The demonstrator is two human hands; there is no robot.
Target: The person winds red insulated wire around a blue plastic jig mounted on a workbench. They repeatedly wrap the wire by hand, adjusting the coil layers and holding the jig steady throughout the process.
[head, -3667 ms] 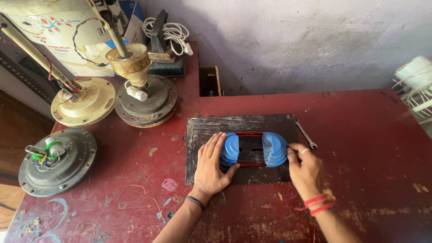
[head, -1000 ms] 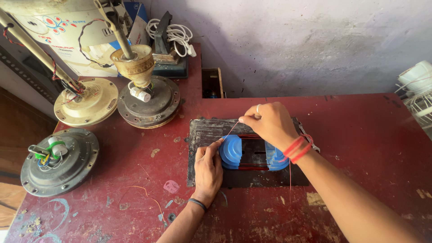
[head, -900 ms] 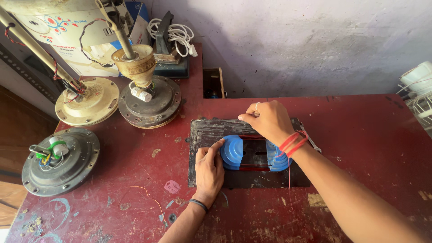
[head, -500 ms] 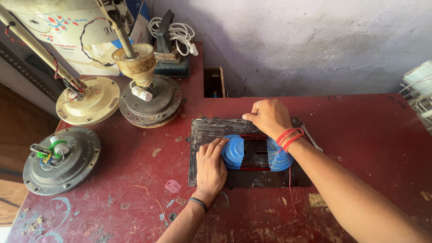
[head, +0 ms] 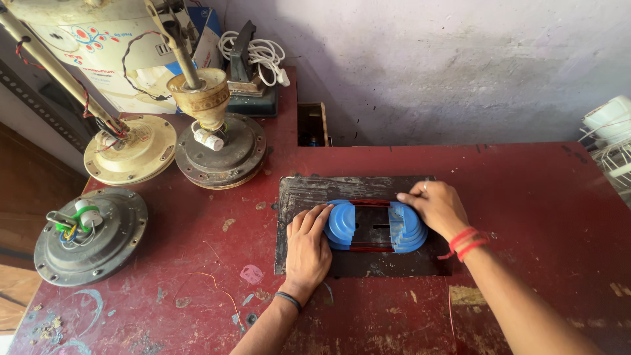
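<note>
1. A blue stepped coil former (head: 376,226) lies on a dark metal plate (head: 309,197) set into the red tabletop (head: 526,190), with its long axis running left to right in front of the person.
2. Thin reddish copper wire (head: 369,202) runs along the former's far and near edges, between its 2 rounded blue ends.
3. The left hand (head: 307,244) rests flat on the plate, fingers spread and loosely open. Its fingertips touch the former's left end, pressing rather than gripping; it closes on nothing.
4. The right hand (head: 436,206) lies over the former's right end, its fingers curled down at the far edge. It may be pinching the wire there, but I cannot tell.
5. The former sits directly between the 2 hands, each touching its own end, so neither is nearer than the other.
6. Well apart to the left stand 3 ceiling fan motors: a grey one (head: 91,235) with wires showing, a cream one (head: 130,148), and a dark one (head: 220,150) with a downrod.
</note>
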